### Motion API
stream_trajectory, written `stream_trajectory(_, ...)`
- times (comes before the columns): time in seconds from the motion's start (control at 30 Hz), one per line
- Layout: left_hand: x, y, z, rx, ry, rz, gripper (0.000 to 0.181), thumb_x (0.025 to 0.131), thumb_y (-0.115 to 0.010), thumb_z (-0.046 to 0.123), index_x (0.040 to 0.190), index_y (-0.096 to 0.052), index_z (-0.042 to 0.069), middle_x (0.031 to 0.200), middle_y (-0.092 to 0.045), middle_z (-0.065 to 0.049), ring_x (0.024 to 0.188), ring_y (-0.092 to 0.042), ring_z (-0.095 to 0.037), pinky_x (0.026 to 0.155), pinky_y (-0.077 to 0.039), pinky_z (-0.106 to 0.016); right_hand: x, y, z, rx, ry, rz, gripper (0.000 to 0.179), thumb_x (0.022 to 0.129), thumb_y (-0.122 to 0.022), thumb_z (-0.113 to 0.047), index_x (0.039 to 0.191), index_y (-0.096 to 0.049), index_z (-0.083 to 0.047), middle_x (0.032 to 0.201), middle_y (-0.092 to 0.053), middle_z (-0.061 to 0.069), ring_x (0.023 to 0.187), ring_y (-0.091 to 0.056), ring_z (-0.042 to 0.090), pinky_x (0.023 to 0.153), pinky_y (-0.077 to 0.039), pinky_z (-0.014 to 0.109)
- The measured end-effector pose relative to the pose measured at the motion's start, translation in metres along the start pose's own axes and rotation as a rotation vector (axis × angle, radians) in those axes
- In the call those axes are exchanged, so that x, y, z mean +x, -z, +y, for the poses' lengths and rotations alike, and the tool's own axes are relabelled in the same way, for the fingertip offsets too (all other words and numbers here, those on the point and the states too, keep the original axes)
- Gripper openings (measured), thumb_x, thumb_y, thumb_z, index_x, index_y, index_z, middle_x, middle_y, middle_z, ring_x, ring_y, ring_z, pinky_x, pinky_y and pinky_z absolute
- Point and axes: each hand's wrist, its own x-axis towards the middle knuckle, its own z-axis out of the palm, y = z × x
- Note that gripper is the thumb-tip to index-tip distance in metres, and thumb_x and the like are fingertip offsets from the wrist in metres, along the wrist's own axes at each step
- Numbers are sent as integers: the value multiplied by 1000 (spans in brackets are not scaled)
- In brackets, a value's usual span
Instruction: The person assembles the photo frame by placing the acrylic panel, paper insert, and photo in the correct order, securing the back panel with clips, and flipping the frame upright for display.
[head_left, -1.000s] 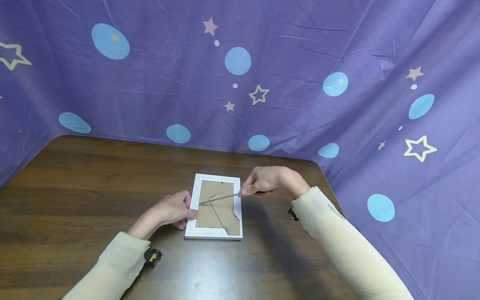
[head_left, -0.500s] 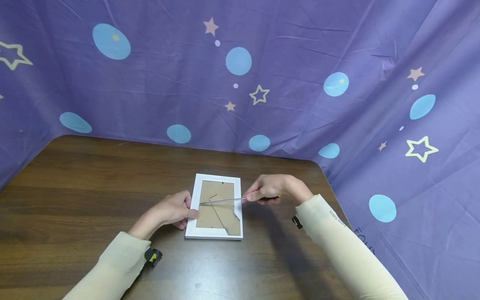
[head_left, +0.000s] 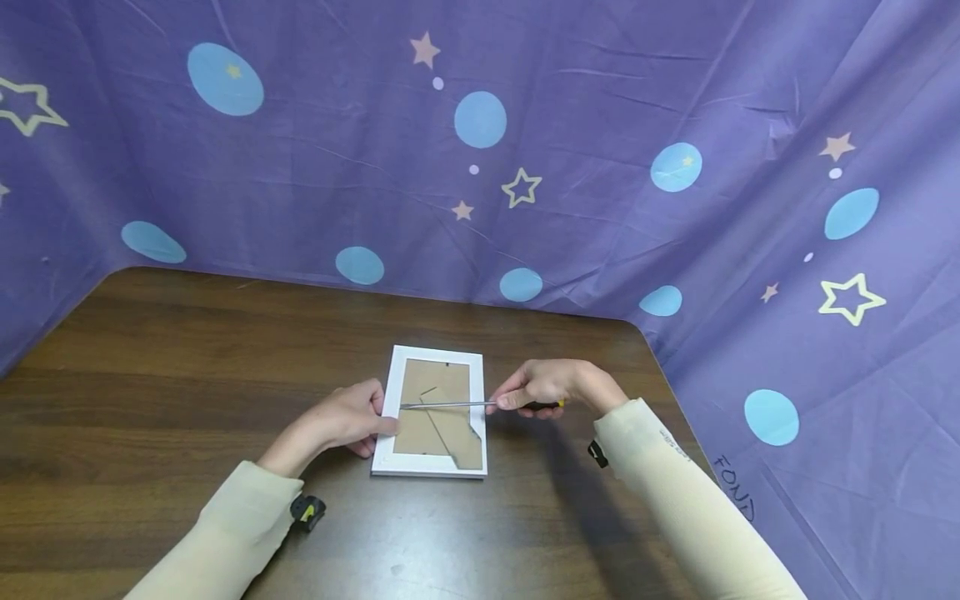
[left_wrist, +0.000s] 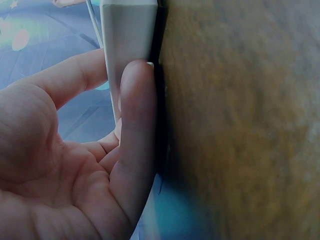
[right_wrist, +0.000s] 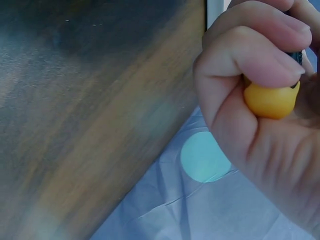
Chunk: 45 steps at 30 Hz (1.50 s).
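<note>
A white picture frame (head_left: pixel 431 463) lies face down on the table, its tan backing board (head_left: pixel 427 373) and cut-out stand flap showing. My left hand (head_left: pixel 345 418) grips the frame's left side, thumb over the border. In the left wrist view, fingers hold the frame's edge (left_wrist: pixel 127 35) close to the tabletop. My right hand (head_left: pixel 546 385) holds a screwdriver (head_left: pixel 450 405) by its black handle, whose yellow end (right_wrist: pixel 272 101) shows in the right wrist view. Its metal shaft reaches leftward across the backing, the tip at the inner edge of the left border, near my left thumb.
The brown wooden table (head_left: pixel 187 367) stretches out around the frame. A purple curtain (head_left: pixel 585 225) with stars and blue dots rises behind the table and along its right side. Dark wrist straps (head_left: pixel 307 510) show at both cream sleeves.
My right hand has moved slightly down and right, lowering the screwdriver's handle so the shaft lies nearly level across the view. The tip stays at the left border; my left hand keeps its hold.
</note>
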Motion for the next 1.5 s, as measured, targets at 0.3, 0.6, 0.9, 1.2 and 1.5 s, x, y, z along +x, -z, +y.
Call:
stream_trajectory(0.3,0,2,1,-2,9,1,33,91,-80,11,98,-49,2,77,-63,-14,59,-65,-20,54,-63,-31,5,-5,12,18,-5,10,27,109,-62,-37,128,-78,-26,70,-53,0,52,-41,12,45,-32,23)
stream_trajectory(0.6,-1,8,-1,1,-1,0,34,92,-80,12,98,-48,2,77,-63,-14,59,-65,-20,54,-62,-31,12,-12,18,12,26,7,26,109,-61,-37,128,-77,-28,72,-53,1,53,-42,14,46,-34,24)
stream_trajectory(0.9,1,6,-1,-8,-8,-1,33,93,-80,12,98,-49,1,76,-63,-13,58,-65,-20,54,-63,-32,11,-22,26,93,36,14,24,109,-61,-33,127,-77,-27,71,-53,1,53,-42,14,46,-35,24)
stream_trajectory(1.2,1,1,-3,-10,2,1,34,92,-81,12,99,-49,2,79,-64,-15,58,-65,-21,54,-62,-32,6,-28,31,69,77,34,24,110,-61,-33,126,-77,-28,72,-52,1,52,-40,14,45,-34,24)
stream_trajectory(1.5,-1,-1,-1,-11,0,0,33,91,-80,11,98,-49,2,78,-63,-14,59,-65,-21,54,-62,-31,-1,-37,36,56,138,88,27,110,-59,-33,128,-76,-22,70,-53,1,51,-41,14,43,-34,23)
